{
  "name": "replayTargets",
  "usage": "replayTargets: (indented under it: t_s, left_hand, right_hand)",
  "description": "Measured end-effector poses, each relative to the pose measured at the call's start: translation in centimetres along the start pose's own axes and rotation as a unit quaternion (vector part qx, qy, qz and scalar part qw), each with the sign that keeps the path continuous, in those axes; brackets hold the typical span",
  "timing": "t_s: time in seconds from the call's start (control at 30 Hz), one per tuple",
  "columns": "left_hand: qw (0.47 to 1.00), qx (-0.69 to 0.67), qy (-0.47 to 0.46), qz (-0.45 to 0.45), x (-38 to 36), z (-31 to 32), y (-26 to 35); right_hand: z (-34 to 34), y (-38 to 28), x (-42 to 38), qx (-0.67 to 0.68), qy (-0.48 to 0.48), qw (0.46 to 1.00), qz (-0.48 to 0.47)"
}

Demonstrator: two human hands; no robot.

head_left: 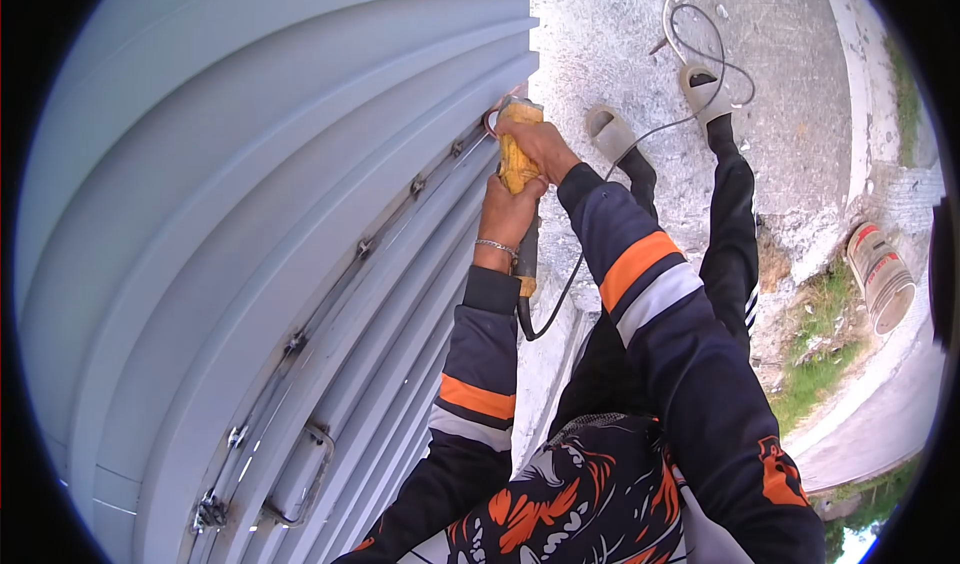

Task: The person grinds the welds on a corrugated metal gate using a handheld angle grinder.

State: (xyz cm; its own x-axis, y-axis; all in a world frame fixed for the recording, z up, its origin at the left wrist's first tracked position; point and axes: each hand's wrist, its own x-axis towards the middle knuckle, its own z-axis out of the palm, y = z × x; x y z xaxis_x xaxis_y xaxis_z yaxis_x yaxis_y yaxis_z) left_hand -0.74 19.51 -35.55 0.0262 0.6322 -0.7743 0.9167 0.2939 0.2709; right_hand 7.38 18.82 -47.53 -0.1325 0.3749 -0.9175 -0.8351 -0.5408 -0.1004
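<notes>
A yellow corded power tool (519,164) is held in both hands against the grey ribbed metal panel (330,194), near its lower edge. My left hand (507,212) wears a chain bracelet and is wrapped round the rear part of the tool. My right hand (540,147) grips the tool's front part from the right side. The round disc end (492,120) meets the metal, and its exact contact is partly hidden by the tool. A black cable (570,289) runs from the tool's rear and loops across the ground.
A metal handle (318,474) and a row of hinge-like fittings (364,248) stick out from the panel. My sandalled feet (612,132) stand on rough concrete (790,84). A dirty bucket (880,276) lies beside grass (815,354) on the right.
</notes>
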Motion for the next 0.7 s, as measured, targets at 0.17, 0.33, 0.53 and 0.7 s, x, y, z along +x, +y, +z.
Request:
replayTargets:
  t_s: [0.17,0.33,0.53,0.7]
  left_hand:
    - [0.998,0.007,-0.036,-0.055,-0.6,-0.3,0.6]
    - [1.000,0.010,-0.005,-0.020,0.1,0.8,0.1]
    - [1.000,0.026,0.010,0.000,0.1,0.5,-0.7]
    - [0.999,0.048,0.016,-0.002,0.2,0.9,-0.8]
  right_hand:
    - [-0.4,-0.1,-0.4,-0.015,-0.008,1.000,0.010]
    - [-0.8,0.1,0.3,0.000,-0.018,1.000,-0.003]
    - [-0.4,0.6,0.5,0.001,-0.016,1.000,0.001]
    - [-0.9,0.6,0.6,0.004,-0.026,0.999,0.023]
